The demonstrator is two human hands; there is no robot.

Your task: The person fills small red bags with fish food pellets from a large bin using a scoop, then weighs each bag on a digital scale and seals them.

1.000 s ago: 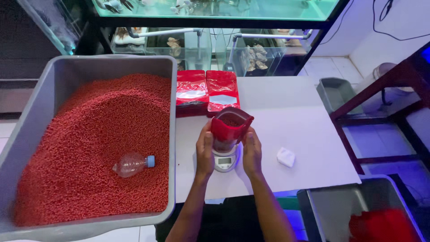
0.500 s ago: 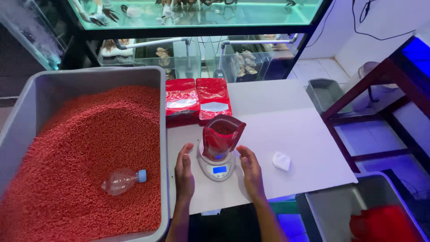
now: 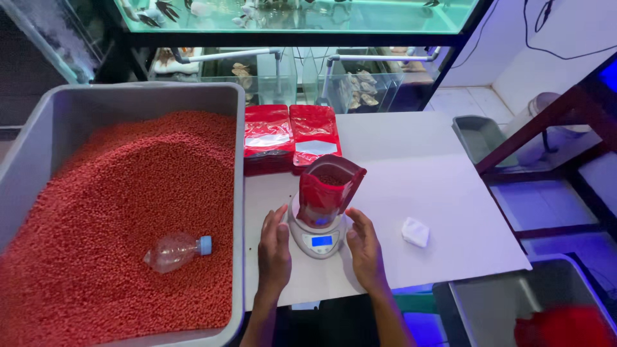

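Both hands are resting open, fingers [image 3: 281,217] spread and holding nothing: left hand [image 3: 274,254] just left of the small digital scale [image 3: 317,235], right hand [image 3: 364,247] just right of it. The open red stand-up pouch [image 3: 328,189] is standing on the scale, near the front edge of the white surface [image 3: 450,212]. This looks like the weighing step; next call is likely topping up or lifting off. The grey pellet tub [image 3: 38,148] is crowding the left edge; open room lies right, bar a white crumpled scrap [image 3: 416,232].
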